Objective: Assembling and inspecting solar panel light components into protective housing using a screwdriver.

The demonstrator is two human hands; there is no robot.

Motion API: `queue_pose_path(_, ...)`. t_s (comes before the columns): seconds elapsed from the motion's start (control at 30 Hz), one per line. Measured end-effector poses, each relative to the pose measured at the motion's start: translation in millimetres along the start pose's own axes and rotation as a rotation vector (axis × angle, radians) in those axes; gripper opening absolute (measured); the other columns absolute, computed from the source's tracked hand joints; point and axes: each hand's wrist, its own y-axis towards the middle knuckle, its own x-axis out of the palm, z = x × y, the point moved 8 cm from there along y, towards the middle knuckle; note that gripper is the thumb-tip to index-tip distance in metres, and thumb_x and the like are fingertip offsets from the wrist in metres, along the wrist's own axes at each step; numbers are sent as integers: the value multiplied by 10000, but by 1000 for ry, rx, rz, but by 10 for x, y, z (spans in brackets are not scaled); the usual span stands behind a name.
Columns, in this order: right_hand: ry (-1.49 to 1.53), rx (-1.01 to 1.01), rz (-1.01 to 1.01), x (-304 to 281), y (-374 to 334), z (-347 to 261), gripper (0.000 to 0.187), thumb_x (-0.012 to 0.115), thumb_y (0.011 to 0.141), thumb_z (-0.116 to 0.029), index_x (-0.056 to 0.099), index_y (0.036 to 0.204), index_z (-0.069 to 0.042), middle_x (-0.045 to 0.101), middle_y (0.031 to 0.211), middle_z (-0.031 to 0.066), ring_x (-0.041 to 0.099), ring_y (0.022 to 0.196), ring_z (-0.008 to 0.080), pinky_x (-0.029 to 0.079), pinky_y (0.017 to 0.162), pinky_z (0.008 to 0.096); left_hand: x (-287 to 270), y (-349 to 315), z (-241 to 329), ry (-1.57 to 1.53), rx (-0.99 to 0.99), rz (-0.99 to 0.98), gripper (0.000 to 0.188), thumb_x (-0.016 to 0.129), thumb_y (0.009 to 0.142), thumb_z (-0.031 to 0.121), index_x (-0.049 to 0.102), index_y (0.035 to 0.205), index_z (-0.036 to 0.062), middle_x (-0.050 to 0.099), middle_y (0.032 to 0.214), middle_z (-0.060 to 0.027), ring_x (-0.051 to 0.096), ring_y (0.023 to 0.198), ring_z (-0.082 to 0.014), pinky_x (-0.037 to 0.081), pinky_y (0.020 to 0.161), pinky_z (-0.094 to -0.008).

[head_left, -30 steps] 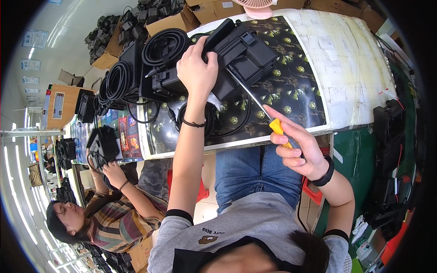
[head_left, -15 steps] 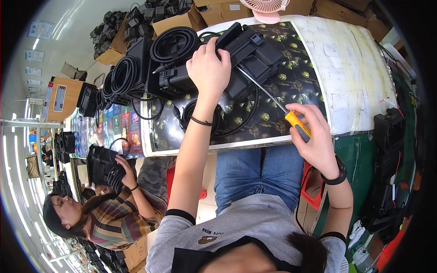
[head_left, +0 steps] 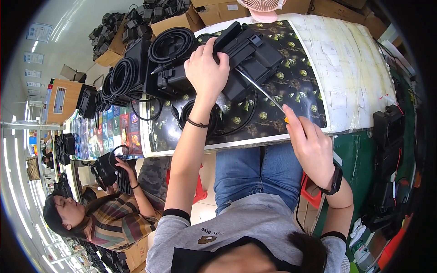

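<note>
My right hand is closed round the yellow handle of a screwdriver. The handle is nearly all hidden by my fingers. Its long metal shaft slants up and left, the tip meeting a black plastic box on the table. My left hand is closed over the near left part of that box, by a raised flat black piece; its fingertips are partly hidden. Beneath my left forearm lies a coiled black cable. Just left of my hand sits another black box with a coil of ribbed black hose.
Dark patterned sheeting and a white covering top the table. More black boxes with coiled cables stand at left. A pink fan and cardboard boxes are behind. At lower left a co-worker handles a black device.
My right hand has rolled over the screwdriver handle, its fingers now covering most of the yellow. My left hand stays on the box. The co-worker's device has tilted and lowered slightly.
</note>
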Motion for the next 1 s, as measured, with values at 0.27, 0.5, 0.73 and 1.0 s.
queue_pose_path(0.27,523,204,-3,103,65,213,423,662,914,-93,565,1325,-95,636,789,119,659,627,268,543,561,372,10,26,-46,-15,-59,-39,380,584,817,208,691,1163,92,686,914,-86,653,888,-270,460,822,-405)
queue_pose_path(0.5,1322,633,-381,560,-63,402,335,559,1005,-156,569,1339,-130,606,749,17,535,562,81,415,480,235,-11,28,-72,-50,-67,-34,375,585,816,213,700,1151,88,690,922,-92,655,887,-279,468,835,-406)
queue_pose_path(0.73,1858,909,-499,774,-236,260,353,496,1048,-232,530,1388,-145,546,855,9,394,581,9,285,441,141,-5,36,-76,-64,-57,-15,386,594,812,215,699,1162,90,696,947,-92,654,906,-276,462,865,-402)
queue_pose_path(1.0,2631,1226,-601,388,-256,-303,407,446,1066,-289,410,1456,-179,436,882,-15,382,605,14,283,412,132,16,80,88,-37,85,37,329,581,817,158,712,1116,127,701,907,-61,659,895,-251,448,803,-403)
